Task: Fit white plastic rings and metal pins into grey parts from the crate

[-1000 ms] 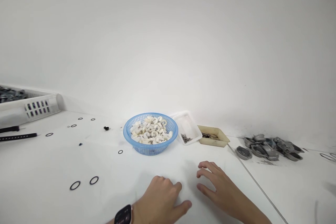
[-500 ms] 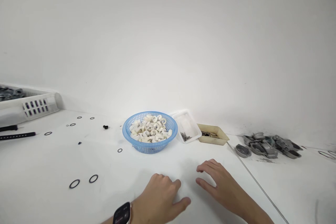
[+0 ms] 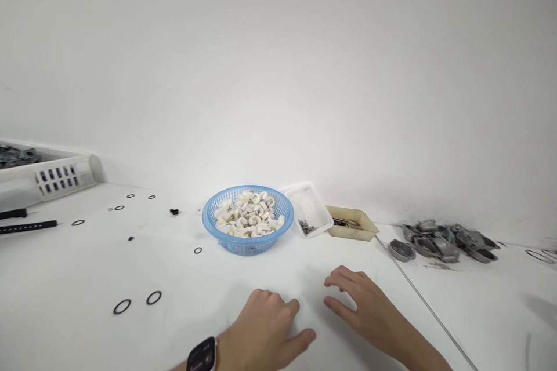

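My left hand (image 3: 268, 327) is low over the white table in front of the blue basket, back upward, with a watch (image 3: 202, 353) on its wrist. Its thumb stands apart from the bent fingers, and I see nothing held. To its right, my right hand (image 3: 359, 306) hovers with thumb and fingers spread and nothing between them. The blue plastic basket (image 3: 249, 246), heaped with white curved parts (image 3: 252, 214), stands beyond both hands. Beside it are a white tray (image 3: 313, 208) with small metal pins (image 3: 307, 227) and a beige tray (image 3: 364, 232) holding thin metal pieces.
Grey metal parts (image 3: 448, 240) lie piled at the right by the wall. A thin rod (image 3: 426, 302) runs along the table near my right forearm. Black rings (image 3: 154, 298) are scattered at the left. A white crate (image 3: 61, 178) and two black-handled tools (image 3: 28, 226) are at the far left.
The view has shifted very slightly. Both hands stay nearly where they were, and none of the objects have visibly moved.
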{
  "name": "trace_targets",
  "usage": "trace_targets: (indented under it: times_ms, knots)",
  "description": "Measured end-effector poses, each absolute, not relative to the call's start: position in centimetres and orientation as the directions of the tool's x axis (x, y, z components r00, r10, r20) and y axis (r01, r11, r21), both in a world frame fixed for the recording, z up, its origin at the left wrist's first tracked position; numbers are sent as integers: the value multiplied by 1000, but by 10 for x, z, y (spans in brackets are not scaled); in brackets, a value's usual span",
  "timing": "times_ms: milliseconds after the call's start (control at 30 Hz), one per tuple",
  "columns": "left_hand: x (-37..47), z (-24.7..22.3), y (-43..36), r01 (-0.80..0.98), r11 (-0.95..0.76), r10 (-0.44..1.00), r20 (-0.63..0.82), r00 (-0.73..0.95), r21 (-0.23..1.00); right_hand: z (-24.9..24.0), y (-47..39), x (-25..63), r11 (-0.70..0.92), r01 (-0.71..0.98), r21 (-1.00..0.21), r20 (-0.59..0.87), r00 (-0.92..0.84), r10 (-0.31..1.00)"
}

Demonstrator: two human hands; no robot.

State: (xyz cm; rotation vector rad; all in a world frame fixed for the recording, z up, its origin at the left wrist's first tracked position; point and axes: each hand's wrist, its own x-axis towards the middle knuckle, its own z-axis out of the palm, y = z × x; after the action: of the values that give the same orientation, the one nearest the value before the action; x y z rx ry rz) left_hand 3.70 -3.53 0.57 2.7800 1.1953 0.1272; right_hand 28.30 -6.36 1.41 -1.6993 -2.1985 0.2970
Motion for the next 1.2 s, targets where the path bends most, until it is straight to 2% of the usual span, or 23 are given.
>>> trace_targets:
  times_ms: [100, 367, 600, 833, 1033, 1200]
  knots:
    - [38, 7, -35, 719, -683, 727, 20, 687, 131, 15, -65, 282, 241, 895, -377, 72, -231, 970]
    - [38, 8, -35, 713, -690, 720, 12, 694, 128, 11, -62, 286, 273, 902, -335, 180, -224, 958]
    - [37, 5, -35, 717, -685, 725, 29, 688, 128, 17, -69, 279, 220, 859, -463, 19, -239, 971]
    - [38, 5, -35, 712, -688, 722, 34, 691, 139, 18, -66, 280, 240, 891, -385, 119, -210, 970]
    - [38, 4, -35, 715, -685, 726, 40, 687, 144, 14, -68, 283, 218, 889, -402, 72, -207, 976]
    - [38, 4, -35, 709, -689, 722, 57, 690, 149, 14, -66, 284, 259, 897, -358, 159, -215, 964]
